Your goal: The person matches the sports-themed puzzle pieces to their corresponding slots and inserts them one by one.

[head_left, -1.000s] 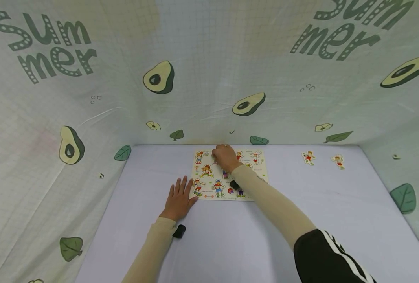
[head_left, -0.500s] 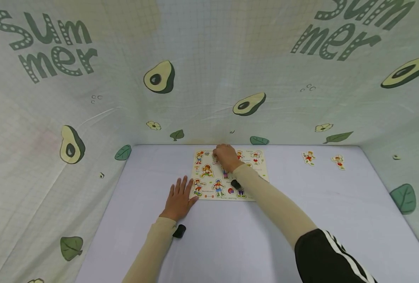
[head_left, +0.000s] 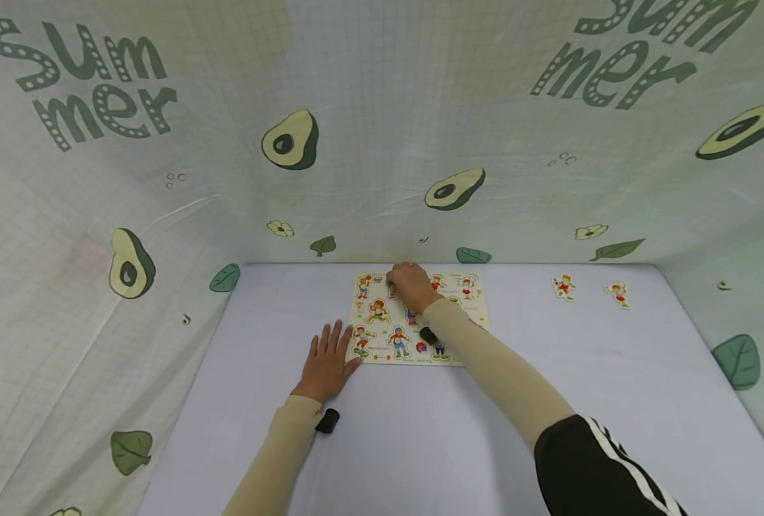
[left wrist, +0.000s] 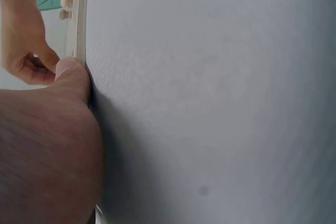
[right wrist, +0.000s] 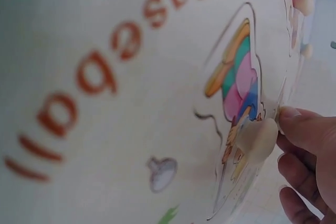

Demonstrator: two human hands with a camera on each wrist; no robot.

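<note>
A wooden knob puzzle board (head_left: 350, 315) printed with sports figures lies flat at the table's far side. My left hand (head_left: 324, 365) rests with fingers spread at the board's left edge, its thumb (left wrist: 71, 74) right at the rim in the left wrist view. Over the board's upper part, my right hand (head_left: 413, 287) has curled fingers. In the right wrist view its thumb (right wrist: 302, 127) pinches the thin edge of a puzzle piece (right wrist: 281, 98), mostly hidden. A knobbed baseball-figure piece (right wrist: 241, 87) sits on the board just in front of these fingers.
Two loose figure pieces, one (head_left: 564, 287) nearer the board and another (head_left: 618, 294) farther right, lie on the white table (head_left: 408, 444). A printed cloth (head_left: 369, 129) with avocados and leaves rises along the table's back and sides.
</note>
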